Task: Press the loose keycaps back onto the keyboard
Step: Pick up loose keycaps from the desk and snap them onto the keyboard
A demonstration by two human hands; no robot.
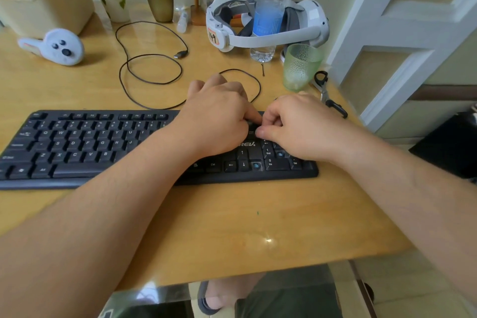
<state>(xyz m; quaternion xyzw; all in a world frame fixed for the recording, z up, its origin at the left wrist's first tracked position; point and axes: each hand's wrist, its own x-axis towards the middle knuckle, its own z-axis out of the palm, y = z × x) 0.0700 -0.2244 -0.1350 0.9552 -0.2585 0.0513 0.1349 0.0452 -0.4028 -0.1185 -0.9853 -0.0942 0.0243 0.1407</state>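
Hands meet over the right part of the keyboard (77, 147), above the arrow keys and beside the number pad. Your left hand (216, 116) lies knuckles up across the keys, its fingers bent, and one fingertip (255, 119) points down at a spot in the block above the arrows; it seems to press or steady something there, but I cannot tell whether it holds anything. Your right hand (296, 126) has the fingers curled tight with the thumb close to the same spot, probably pinching a keycap, though the cap itself is hidden between the two hands. I judge that both hands work together so one can guide the cap and the other push it straight on its stem. Two empty sockets show where caps are missing: one right of the down arrow (256, 165) and one in the number pad (280, 154), each a small blue stem in a dark square hole. No loose keycaps are visible on the desk (232, 227), so I cannot say where the others wait. The keyboard is matte black plastic, low and long, with white letters; its thin dark cable (152, 70) runs in loose loops behind it. The desk is smooth, glossy, yellow wood. A ribbed green cup (300, 67) and scissors (326, 93) stand near your right hand.
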